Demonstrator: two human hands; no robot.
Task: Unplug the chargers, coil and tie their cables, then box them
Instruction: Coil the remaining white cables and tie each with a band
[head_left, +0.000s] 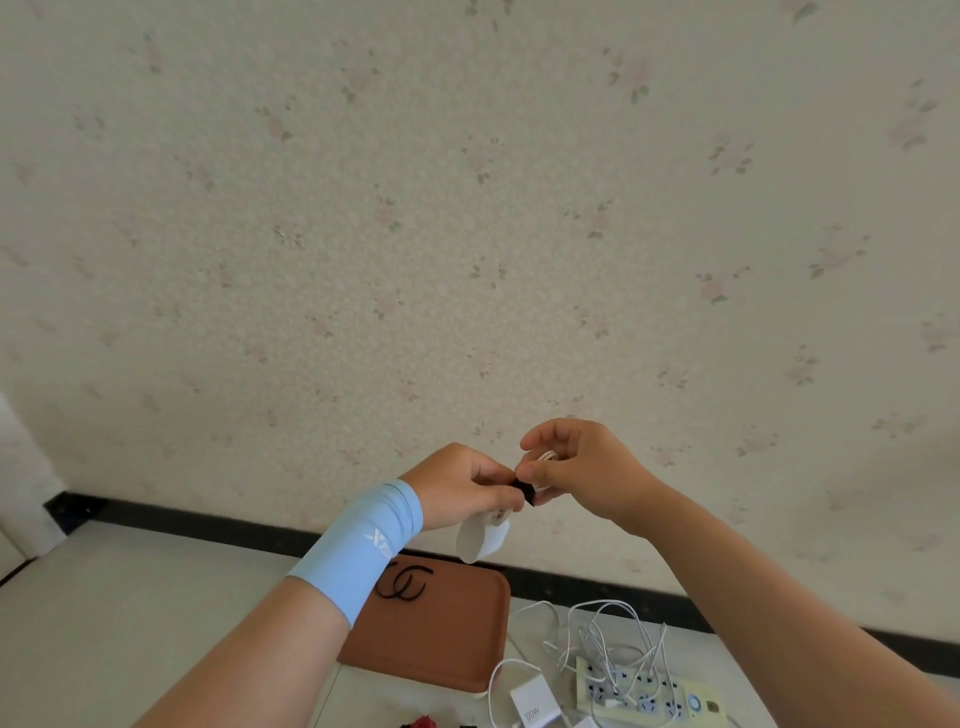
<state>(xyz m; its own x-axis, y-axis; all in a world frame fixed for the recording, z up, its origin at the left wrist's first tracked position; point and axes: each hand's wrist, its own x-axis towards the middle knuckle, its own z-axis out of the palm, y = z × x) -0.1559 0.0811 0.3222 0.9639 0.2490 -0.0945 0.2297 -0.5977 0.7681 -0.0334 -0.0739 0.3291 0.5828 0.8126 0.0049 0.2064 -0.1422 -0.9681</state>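
Observation:
Both hands are raised in front of the wall. My left hand (465, 486) holds a white charger (482, 538) that hangs below the fingers. My right hand (582, 470) pinches a coiled white cable (546, 457) against a black tie strap (523, 491) held between both hands. On the floor lie a white 120W charger (530, 705), loose white cables (597, 636) and a pale yellow power strip (652, 693) with cables draped over it.
A brown tray (441, 629) lies on the floor with two black tie straps (402, 583) curled on it. A dark skirting board runs along the floral wall. Something red (422, 722) shows at the bottom edge.

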